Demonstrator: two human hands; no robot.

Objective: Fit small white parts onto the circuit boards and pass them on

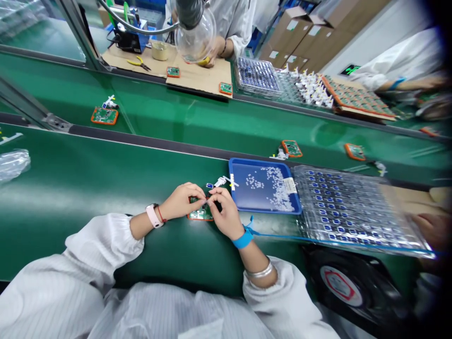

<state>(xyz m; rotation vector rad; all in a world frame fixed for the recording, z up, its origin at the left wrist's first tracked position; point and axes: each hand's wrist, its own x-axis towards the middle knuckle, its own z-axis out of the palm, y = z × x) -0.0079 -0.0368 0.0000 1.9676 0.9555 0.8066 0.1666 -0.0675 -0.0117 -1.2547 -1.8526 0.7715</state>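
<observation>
A green circuit board (200, 214) in an orange frame lies on the green bench, partly covered by my fingers. My left hand (183, 200) has its thumb and fingertips pinched together over the board. From the other side my right hand (225, 212) pinches too, its fingertips meeting the left ones. What the fingers hold is too small to make out. Just beyond them lie a small blue-faced part (209, 185) and a white plastic piece (221, 181). Right of my hands, a blue tray (243, 202) holds many tiny white pieces (278, 188).
Clear plastic trays (356, 212) of blue-faced parts lie at the right, above a black fan (346, 282). A blue wrist-strap cord (275, 235) runs right. Boards (105, 116) lie along the belt beyond the rail (158, 146). A co-worker's hand (212, 52) is across the line.
</observation>
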